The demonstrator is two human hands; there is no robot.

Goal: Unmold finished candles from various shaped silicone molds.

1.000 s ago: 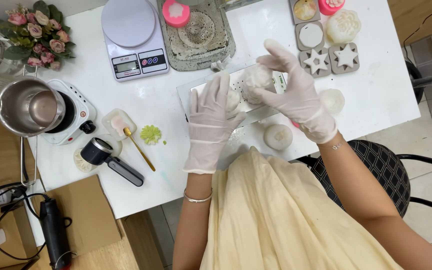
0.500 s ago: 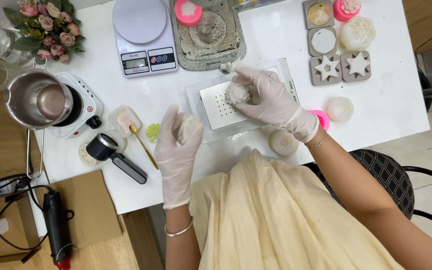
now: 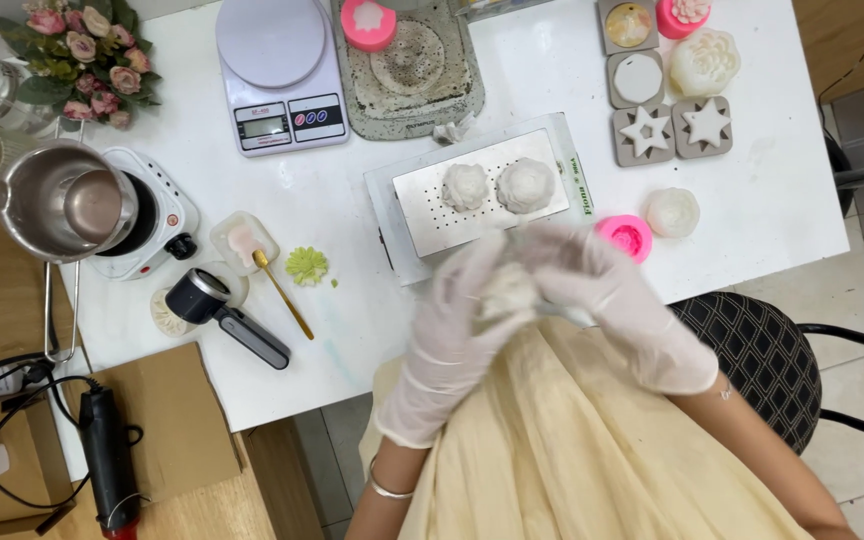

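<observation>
A white flower candle (image 3: 508, 290) sits between both gloved hands, left hand (image 3: 457, 325) and right hand (image 3: 602, 295) closed around it

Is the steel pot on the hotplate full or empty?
Empty: the steel pot stands upright on the hotplate, its bare metal bottom showing.

Small white flower-shaped wax piece (image 3: 508, 292), lumpy petalled surface, blurred, held between left hand (image 3: 452, 340) and right hand (image 3: 612, 300), both in white gloves, fingers closed around it. It sits off the table (image 3: 352, 330), just past the near edge, over the lap. Orientation unclear from blur. Two similar white flower pieces (image 3: 497, 185) lie side by side on the perforated metal tray (image 3: 422, 215) mid-table, upright, nearly touching.
</observation>
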